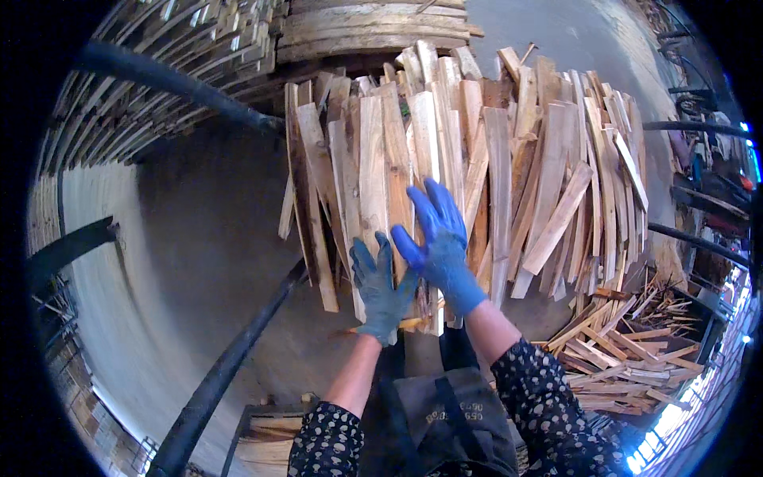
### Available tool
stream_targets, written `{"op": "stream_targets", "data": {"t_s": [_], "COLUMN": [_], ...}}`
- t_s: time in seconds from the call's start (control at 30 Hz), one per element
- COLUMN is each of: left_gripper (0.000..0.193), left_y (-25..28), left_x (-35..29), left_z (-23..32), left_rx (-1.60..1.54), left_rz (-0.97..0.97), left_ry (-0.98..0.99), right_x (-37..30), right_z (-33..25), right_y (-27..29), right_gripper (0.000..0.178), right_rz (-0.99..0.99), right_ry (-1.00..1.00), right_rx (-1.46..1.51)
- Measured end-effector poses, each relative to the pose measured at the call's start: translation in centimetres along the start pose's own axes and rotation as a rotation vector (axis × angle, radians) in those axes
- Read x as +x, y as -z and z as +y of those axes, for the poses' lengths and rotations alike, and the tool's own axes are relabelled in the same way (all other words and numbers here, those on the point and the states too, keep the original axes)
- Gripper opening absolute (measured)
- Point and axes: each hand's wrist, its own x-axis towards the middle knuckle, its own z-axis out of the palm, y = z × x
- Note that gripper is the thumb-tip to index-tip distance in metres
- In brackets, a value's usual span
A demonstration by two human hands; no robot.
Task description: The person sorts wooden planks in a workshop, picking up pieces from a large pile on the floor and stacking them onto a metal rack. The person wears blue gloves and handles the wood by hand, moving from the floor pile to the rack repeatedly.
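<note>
A broad pile of long, rough wooden slats (501, 151) lies in front of me, most of them pointing away from my body. Both of my hands wear blue work gloves. My left hand (384, 286) rests at the near ends of the slats, its fingers spread. Just right of it and a little farther off, my right hand (439, 242) lies over the slats with its fingers stretched out. Beneath my hands, a pale wooden slat (372, 171) runs away from me. Neither hand is wrapped around a piece, and the wood under the palms is hidden.
Thick dark poles (230, 374) cross the left side. Stacked boards (373, 28) stand behind the pile, and more layered wood (171, 95) fills the upper left. At the lower right lies a heap of short wood scraps (628, 354). A crate with boards (266, 441) sits at the bottom.
</note>
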Motion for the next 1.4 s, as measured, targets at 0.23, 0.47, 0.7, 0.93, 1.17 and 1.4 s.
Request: {"op": "stream_targets", "data": {"t_s": [0.23,0.47,0.7,0.93,1.17,1.4], "left_gripper": [0.084,0.075,0.064,0.041,0.046,0.038], "left_y": [-1.7,1.3,2.7,3.9,7.7,8.2], "left_x": [-6.5,-7.5,-8.8,-10.3,-11.3,-16.0], "left_z": [-6.2,-6.1,-4.1,3.4,8.4,7.9], "left_rx": [-0.652,-0.717,-1.044,-0.999,-0.856,-1.170], "left_rz": [0.091,-0.150,-0.408,-0.347,-0.180,-0.024], "left_ry": [0.568,0.696,0.802,0.665,0.560,0.699], "right_x": [2.3,2.2,-1.4,-10.4,-9.7,-12.9], "right_z": [3.4,3.6,1.7,-1.9,-0.7,-1.7], "right_y": [-4.0,-3.5,0.8,5.0,9.6,14.8], "right_gripper": [0.073,0.075,0.060,0.059,0.046,0.055], "right_rz": [-0.142,-0.201,-0.285,-0.495,-0.688,-0.636], "right_ry": [0.134,0.153,0.013,-0.652,-0.983,-0.955], "right_rx": [-0.129,-0.167,0.216,1.058,1.425,1.632]}}
